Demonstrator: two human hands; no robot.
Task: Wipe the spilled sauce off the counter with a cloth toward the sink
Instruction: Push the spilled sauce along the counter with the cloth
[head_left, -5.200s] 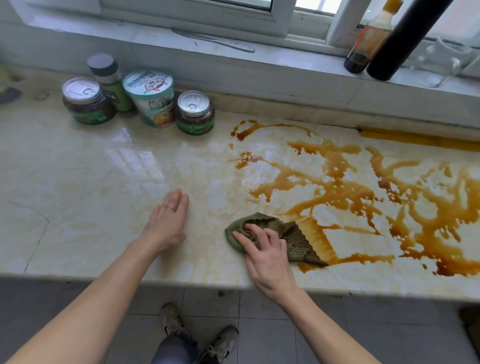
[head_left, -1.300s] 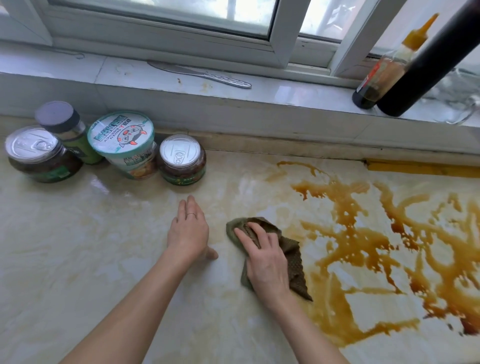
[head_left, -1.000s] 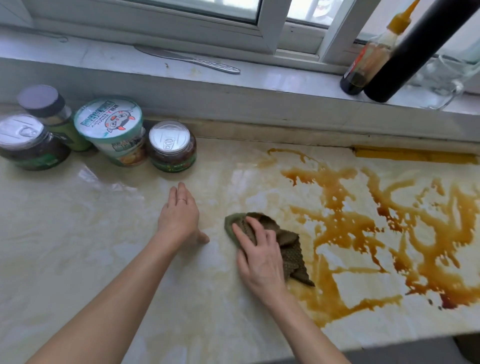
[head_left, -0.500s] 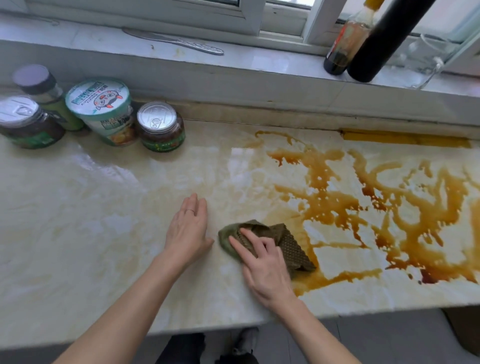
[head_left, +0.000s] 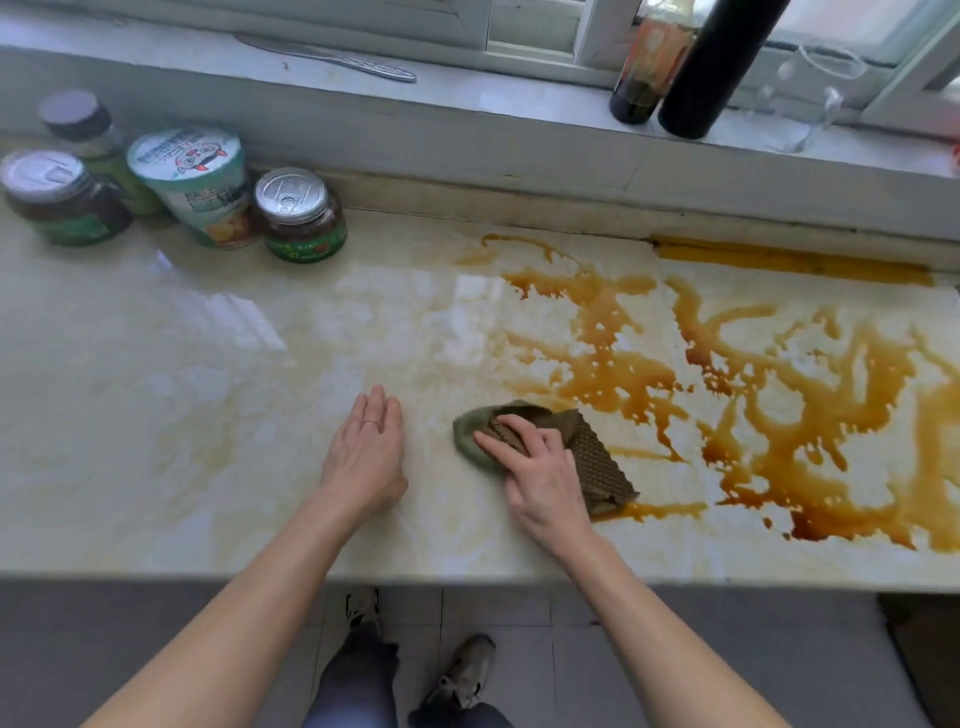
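Head view: A pale, glossy marble-patterned counter (head_left: 208, 389) is seen from above, with both forearms reaching over its near edge.
Cloth: A crumpled green-brown waffle-weave cloth (head_left: 597, 462) lies near the front edge, at the left margin of the spill. Its long axis runs from far-left to near-right.
Right hand: The right hand (head_left: 540, 478) is laid on top of the cloth, with the fingers close together and slightly bent, pressing it down. The thumb is hidden, so a pinch cannot be confirmed.
Left hand: The left hand (head_left: 366, 457) is rested flat on the counter just left of the cloth, with the fingers straight and together and nothing held.
Sauce: The brown, branching spilled sauce (head_left: 618, 374) is spread to the right of and beyond the cloth. One thin streak touches the cloth's near-right corner.
Key relation: The spill lies rightward of the right hand, which is the nearer hand.
Sink: It is not in view, so the wiping direction cannot be fixed.
Progress: The task is judged to be at an early stage, as most of the sauce is unwiped.
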